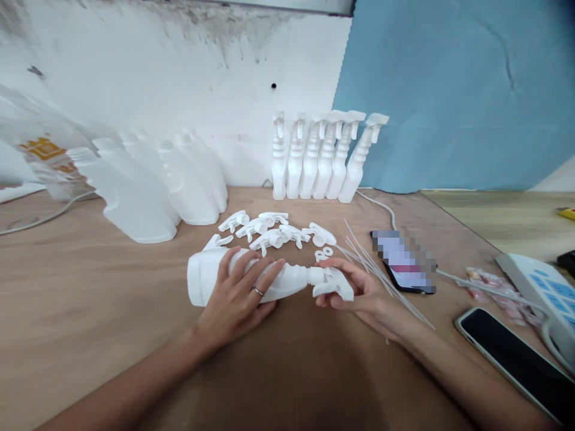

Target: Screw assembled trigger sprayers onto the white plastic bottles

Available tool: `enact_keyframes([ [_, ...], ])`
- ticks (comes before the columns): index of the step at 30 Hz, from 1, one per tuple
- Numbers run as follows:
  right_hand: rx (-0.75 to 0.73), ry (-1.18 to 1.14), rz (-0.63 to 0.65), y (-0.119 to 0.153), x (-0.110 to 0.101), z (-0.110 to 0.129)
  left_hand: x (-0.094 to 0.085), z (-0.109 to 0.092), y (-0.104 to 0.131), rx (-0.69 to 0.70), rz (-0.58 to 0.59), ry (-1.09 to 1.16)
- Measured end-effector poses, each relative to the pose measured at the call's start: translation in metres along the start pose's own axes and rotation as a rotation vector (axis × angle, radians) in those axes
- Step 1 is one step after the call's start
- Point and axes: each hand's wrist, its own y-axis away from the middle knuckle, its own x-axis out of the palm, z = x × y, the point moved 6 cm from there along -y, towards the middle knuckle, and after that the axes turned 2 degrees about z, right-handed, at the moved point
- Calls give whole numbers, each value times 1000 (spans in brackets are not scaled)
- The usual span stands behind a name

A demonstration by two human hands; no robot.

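Observation:
A white spray bottle (pixel 287 284) lies on its side across the front of the table, its base to the left. My left hand (pixel 242 287) is wrapped round the bottle's body, a ring on one finger. At the neck end sits a white trigger sprayer head (pixel 333 284), and my right hand (pixel 359 293) grips it with the fingers behind and the thumb in front. Just beyond the bottle lie several loose trigger sprayer heads (pixel 269 230). Two or so small white washers (pixel 324 254) lie near my right fingertips, and thin white tubes (pixel 381 272) spread out behind that hand.
Several bottles with sprayers (pixel 318 161) stand in a row by the wall. Several open white bottles (pixel 139 197) stand at left, beside a plastic bag (pixel 49 155). At right are a lit phone (pixel 406 263), a dark phone (pixel 512 353), a white device (pixel 543 293), small wrapped packets (pixel 498 290) and a cable.

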Motion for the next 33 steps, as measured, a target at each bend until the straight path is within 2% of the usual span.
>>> enact_keyframes([
  [3,-38,180,-157,-2,-4,-6,-1,-4,1,27,-19,21],
  [6,-10,268,-262,0,-10,-9,-3,-12,1,42,-50,49],
  [9,-23,232,-264,1,-10,-8,-3,-18,1,45,-45,42],
  [14,-33,-30,-140,0,2,-13,-3,-19,0,29,-43,20],
  [16,-60,-61,-136,0,2,-15,-3,-18,0,17,-49,17],
  [19,-116,48,-204,3,-7,-18,-4,-17,-1,10,-42,9],
  [23,-90,224,-283,7,-13,-20,-4,-18,-1,8,-37,6],
  [27,-81,317,-323,6,-8,-17,-5,-20,0,19,-42,16],
  [33,-136,327,-332,7,0,-11,-5,-21,0,17,-34,32],
])
